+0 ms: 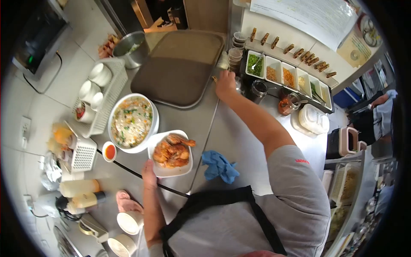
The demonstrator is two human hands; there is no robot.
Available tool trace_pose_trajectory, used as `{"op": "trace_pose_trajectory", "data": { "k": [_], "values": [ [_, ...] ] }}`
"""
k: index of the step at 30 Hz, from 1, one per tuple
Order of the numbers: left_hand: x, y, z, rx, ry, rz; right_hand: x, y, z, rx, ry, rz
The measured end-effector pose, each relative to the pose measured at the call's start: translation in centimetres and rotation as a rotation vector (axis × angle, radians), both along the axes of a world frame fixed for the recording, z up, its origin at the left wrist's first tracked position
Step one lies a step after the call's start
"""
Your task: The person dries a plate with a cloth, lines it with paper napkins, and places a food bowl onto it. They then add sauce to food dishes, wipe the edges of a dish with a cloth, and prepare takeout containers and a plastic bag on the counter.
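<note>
Chicken plate (173, 173): rests on the gray table (180, 115), just far and right of the left hand (149, 173) and touching it at the near left edge; lies well apart from the right hand (226, 85), near and left of it.
Chicken (172, 152): sits browned and heaped inside the plate.
Left hand: touches the plate's edge with partly hidden fingers; cannot tell how far closed or whether gripping.
Right hand: reaches far, just right of the brown tray (180, 73), with fingers curled inward beside a possible wooden peg (214, 79); cannot tell whether holding it.
Soup bowl (156, 124): stands just far and left of the plate, flecked inside with green and orange.
Sauce cup (109, 159): holds red-orange sauce, left of the plate.
Blue cloth (219, 166): lies crumpled, right of the plate.
</note>
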State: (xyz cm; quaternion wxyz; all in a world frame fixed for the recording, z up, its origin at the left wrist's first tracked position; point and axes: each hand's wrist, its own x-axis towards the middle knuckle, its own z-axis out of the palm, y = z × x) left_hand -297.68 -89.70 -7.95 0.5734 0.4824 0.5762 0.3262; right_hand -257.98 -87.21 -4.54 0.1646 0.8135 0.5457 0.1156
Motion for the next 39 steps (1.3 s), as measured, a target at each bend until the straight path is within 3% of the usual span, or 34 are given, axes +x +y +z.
{"op": "trace_pose_trajectory", "data": {
  "k": [1, 2, 5, 8, 10, 11, 12, 14, 15, 17, 19, 22, 25, 26, 28, 31, 32, 33, 35, 37, 39],
  "values": [
    [-0.1, 0.1, -1.3, 0.113, 0.029, 0.054, -0.1, 1.0, -1.4, -0.032, -0.015, -0.056],
    [0.1, -0.1, 0.4, -0.039, -0.059, -0.023, 0.1, 1.3, -1.1, -0.068, -0.036, -0.125],
    [1.4, -0.4, 1.5, -0.123, -0.111, -0.048, 0.2, 0.9, 1.1, 0.023, 0.050, -0.162],
    [3.1, -0.8, 1.8, -0.142, -0.064, -0.092, 1.1, -2.9, 7.9, 0.163, 0.475, -0.179],
    [4.9, -0.9, 1.5, -0.149, 0.015, -0.140, 5.8, -6.5, 8.9, 0.453, 0.544, -0.112],
    [5.5, -0.8, 1.1, -0.163, 0.046, -0.191, 7.2, -10.1, 12.1, 0.602, 0.596, -0.079],
    [5.8, -1.0, 1.1, -0.143, 0.043, -0.189, 9.3, -13.2, 13.5, 0.799, 0.605, -0.182],
    [6.4, -1.3, 1.2, -0.100, 0.040, -0.177, 16.6, -19.0, 15.5, 0.674, 0.290, -0.365],
    [6.1, -1.6, 1.8, -0.188, 0.012, -0.136, 18.9, -21.3, 17.2, 0.567, 0.292, -0.669],
    [4.9, -3.0, 1.6, -0.015, 0.045, -0.061, 20.6, -25.9, 19.5, 0.518, 0.143, -0.869],
    [4.1, -5.2, 2.0, 0.116, 0.022, -0.021, 23.6, -28.9, 19.0, 0.442, 0.016, -0.849],
    [5.5, -9.0, 2.7, 0.325, 0.040, -0.186, 27.3, -30.2, 17.9, 0.329, -0.027, -0.778],
    [7.3, -12.0, 3.7, 0.483, 0.261, -0.338, 31.5, -30.2, 15.2, 0.270, -0.094, -0.667],
    [7.8, -13.2, 4.6, 0.400, 0.163, -0.334, 35.3, -30.5, 13.2, 0.161, -0.181, -0.484],
    [7.6, -14.7, 6.2, 0.444, 0.242, -0.341, 36.9, -29.0, 11.7, 0.191, -0.184, -0.583],
    [5.0, -16.9, 7.4, 0.405, 0.292, -0.247, 35.1, -28.5, 13.8, 0.074, -0.140, -0.449],
    [4.1, -17.6, 7.6, 0.378, 0.299, -0.215, 36.7, -28.1, 13.0, 0.201, -0.167, -0.488],
    [2.8, -18.2, 6.9, 0.416, 0.264, -0.124, 33.0, -27.4, 14.2, 0.302, -0.060, -0.494],
    [0.1, -19.5, 6.4, 0.362, 0.270, -0.002, 27.0, -26.0, 13.9, 0.458, -0.027, -0.262],
    [-2.2, -21.1, 6.4, 0.298, 0.274, 0.101, 19.9, -24.2, 11.6, 0.414, 0.293, -0.102],
    [-4.2, -22.5, 5.9, 0.249, 0.257, 0.154, 9.4, -22.8, 8.7, 0.378, 0.799, 0.204]
  ]
}}
